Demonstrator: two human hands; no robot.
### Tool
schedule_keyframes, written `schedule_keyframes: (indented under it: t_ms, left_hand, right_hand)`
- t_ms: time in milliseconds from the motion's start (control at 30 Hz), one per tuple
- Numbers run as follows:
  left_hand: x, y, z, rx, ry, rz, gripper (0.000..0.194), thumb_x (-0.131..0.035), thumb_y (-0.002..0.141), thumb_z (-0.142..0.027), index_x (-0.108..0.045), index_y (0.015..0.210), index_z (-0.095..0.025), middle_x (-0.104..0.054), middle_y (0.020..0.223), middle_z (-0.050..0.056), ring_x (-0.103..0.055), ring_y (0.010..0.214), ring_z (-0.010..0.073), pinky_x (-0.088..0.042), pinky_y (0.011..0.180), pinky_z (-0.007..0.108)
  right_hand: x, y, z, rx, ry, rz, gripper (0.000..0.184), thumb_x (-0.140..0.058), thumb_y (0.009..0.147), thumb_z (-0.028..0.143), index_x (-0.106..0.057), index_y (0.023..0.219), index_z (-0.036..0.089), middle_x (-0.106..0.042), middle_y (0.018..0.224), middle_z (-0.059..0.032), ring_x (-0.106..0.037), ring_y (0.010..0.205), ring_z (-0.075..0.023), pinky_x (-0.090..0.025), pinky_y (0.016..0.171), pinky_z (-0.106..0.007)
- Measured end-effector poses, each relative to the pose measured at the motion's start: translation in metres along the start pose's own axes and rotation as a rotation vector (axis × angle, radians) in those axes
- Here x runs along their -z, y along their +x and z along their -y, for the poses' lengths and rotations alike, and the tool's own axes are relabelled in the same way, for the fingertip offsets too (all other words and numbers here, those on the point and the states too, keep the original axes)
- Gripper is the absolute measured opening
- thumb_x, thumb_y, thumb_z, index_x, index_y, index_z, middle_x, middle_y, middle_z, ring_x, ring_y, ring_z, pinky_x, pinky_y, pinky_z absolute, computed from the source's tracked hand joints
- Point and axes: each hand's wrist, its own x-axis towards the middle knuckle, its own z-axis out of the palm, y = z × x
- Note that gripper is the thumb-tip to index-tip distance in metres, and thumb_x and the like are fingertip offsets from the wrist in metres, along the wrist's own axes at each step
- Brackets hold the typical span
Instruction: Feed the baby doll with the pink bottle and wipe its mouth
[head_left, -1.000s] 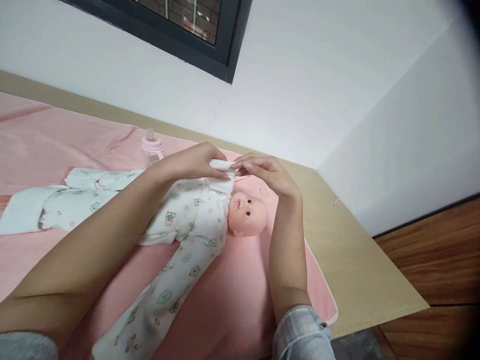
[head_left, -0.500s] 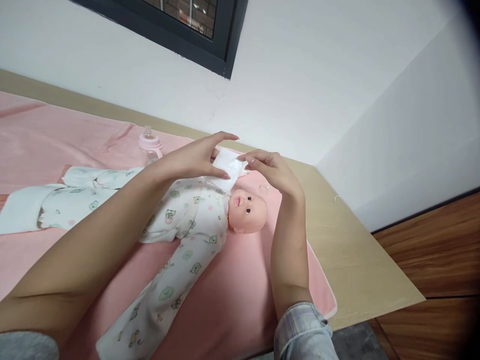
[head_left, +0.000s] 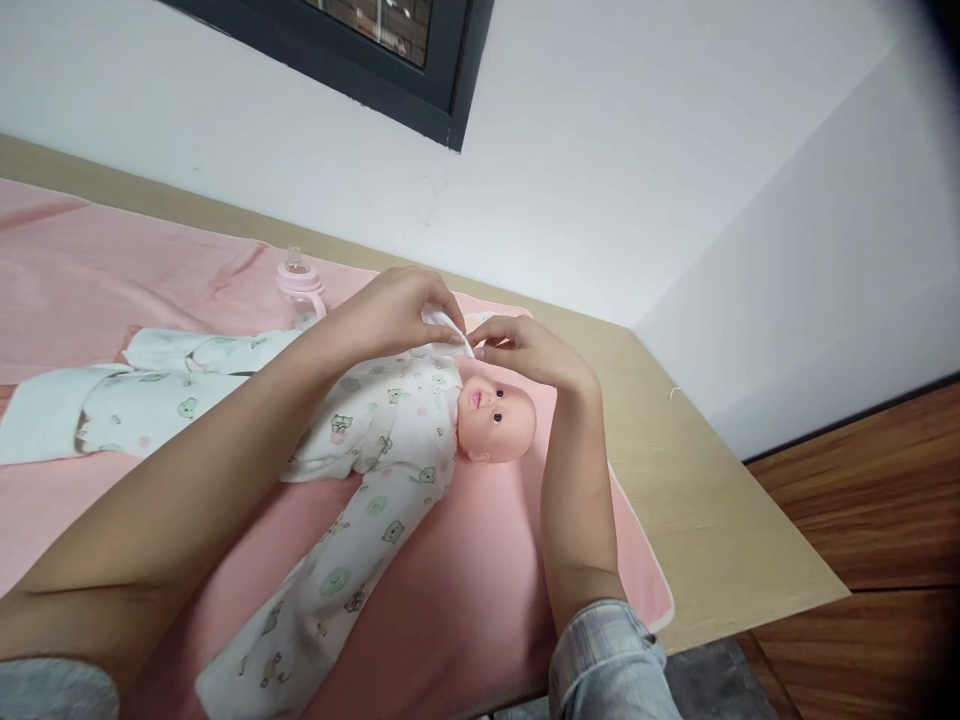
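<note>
"1 doll point(head_left: 409, 405), lying where?"
"Supine on the pink blanket point(head_left: 480, 560)."
"Each grip?"
"Left hand point(head_left: 405, 312) pinches white cloth point(head_left: 444, 322) near its far shoulder; right hand point(head_left: 536, 350) touches the cloth's edge; whether pinching, I cannot tell."

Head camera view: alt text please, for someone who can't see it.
A person's left hand pinches soft white fabric, the right hand at its edge, on the far side of a bald plastic baby doll in a white, cartoon-print outfit. It lies on its back on pink cloth over a pale tan table, a clear, pink-collared baby bottle beyond it.
</note>
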Motion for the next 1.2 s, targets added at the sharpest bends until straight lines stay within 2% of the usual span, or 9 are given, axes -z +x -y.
schedule_keyframes:
  t_ms: [133,333,500,600,700,800,933,1033,1200]
  left_hand:
    - [-0.001,0.0,-0.001,-0.028,-0.029,-0.047,0.03,-0.065,0.077,-0.046,-0.074,0.09,-0.021,-0.066,0.114,0.003,-0.059,0.104,0.0255,-0.042,0.088,0.031]
    - [-0.001,0.0,0.004,-0.015,-0.138,0.105,0.037,-0.06,0.081,-0.048,-0.07,0.104,-0.021,-0.07,0.108,0.002,-0.062,0.103,0.0264,-0.045,0.086,0.03]
    - [-0.007,0.002,0.004,-0.082,-0.16,0.327,0.031,-0.061,0.081,-0.043,-0.075,0.101,-0.025,-0.074,0.106,0.0,-0.065,0.1,0.0245,-0.045,0.085,0.028]
    - [-0.014,0.003,0.002,-0.117,-0.207,0.426,0.023,-0.062,0.08,-0.037,-0.076,0.094,-0.024,-0.075,0.099,-0.001,-0.066,0.093,0.0216,-0.045,0.083,0.026]
    - [-0.022,0.004,0.001,-0.141,-0.243,0.484,0.021,-0.063,0.079,-0.034,-0.076,0.093,-0.024,-0.075,0.101,-0.002,-0.066,0.095,0.0206,-0.045,0.084,0.025]
    - [-0.027,0.004,0.001,-0.096,-0.201,0.508,0.02,-0.064,0.078,-0.034,-0.075,0.092,-0.024,-0.074,0.101,-0.001,-0.066,0.091,0.0207,-0.046,0.08,0.025]
    - [-0.031,0.003,0.0,-0.029,-0.106,0.471,0.02,-0.066,0.075,-0.033,-0.075,0.09,-0.024,-0.073,0.095,0.0,-0.066,0.083,0.0203,-0.046,0.075,0.026]
    - [-0.032,0.004,-0.001,-0.037,-0.081,0.469,0.021,-0.068,0.074,-0.033,-0.076,0.09,-0.024,-0.073,0.093,0.0,-0.066,0.082,0.0198,-0.045,0.074,0.025]
    - [-0.037,0.005,-0.002,-0.067,-0.092,0.482,0.017,-0.069,0.074,-0.029,-0.076,0.088,-0.024,-0.074,0.093,-0.002,-0.065,0.083,0.0183,-0.044,0.07,0.023]
  right_hand:
    - [-0.001,0.001,-0.005,0.006,0.053,0.021,0.026,-0.066,0.08,0.02,-0.074,0.105,0.02,-0.069,0.113,-0.0049,-0.065,0.093,-0.0156,-0.056,0.088,-0.034]
    - [0.008,0.004,-0.021,-0.049,0.13,-0.02,0.033,-0.068,0.08,0.021,-0.071,0.113,0.022,-0.064,0.128,-0.0057,-0.066,0.101,-0.0177,-0.053,0.1,-0.042]
    - [0.003,0.018,-0.07,-0.13,0.34,-0.033,0.035,-0.071,0.08,0.025,-0.07,0.114,0.019,-0.067,0.125,-0.0068,-0.066,0.104,-0.0183,-0.049,0.106,-0.043]
    - [-0.011,0.027,-0.107,-0.218,0.493,-0.031,0.035,-0.073,0.078,0.026,-0.07,0.112,0.017,-0.071,0.113,-0.0067,-0.066,0.1,-0.0173,-0.05,0.103,-0.04]
    - [-0.028,0.032,-0.132,-0.339,0.632,-0.014,0.03,-0.076,0.076,0.024,-0.071,0.104,0.015,-0.074,0.1,-0.0048,-0.068,0.093,-0.0162,-0.05,0.103,-0.039]
    - [-0.039,0.033,-0.144,-0.422,0.633,0.009,0.024,-0.077,0.075,0.018,-0.073,0.097,0.013,-0.075,0.096,-0.0038,-0.067,0.092,-0.0149,-0.048,0.105,-0.036]
    - [-0.045,0.034,-0.154,-0.436,0.7,-0.002,0.024,-0.075,0.079,0.022,-0.072,0.101,0.014,-0.075,0.103,-0.0048,-0.067,0.097,-0.0156,-0.048,0.107,-0.035]
    - [-0.046,0.035,-0.159,-0.447,0.729,-0.021,0.019,-0.069,0.083,0.017,-0.072,0.102,0.014,-0.075,0.106,-0.0057,-0.068,0.098,-0.0148,-0.047,0.108,-0.033]
    - [-0.045,0.034,-0.155,-0.462,0.651,-0.066,0.016,-0.066,0.086,0.014,-0.072,0.101,0.013,-0.075,0.102,-0.0054,-0.067,0.098,-0.0135,-0.049,0.106,-0.031]
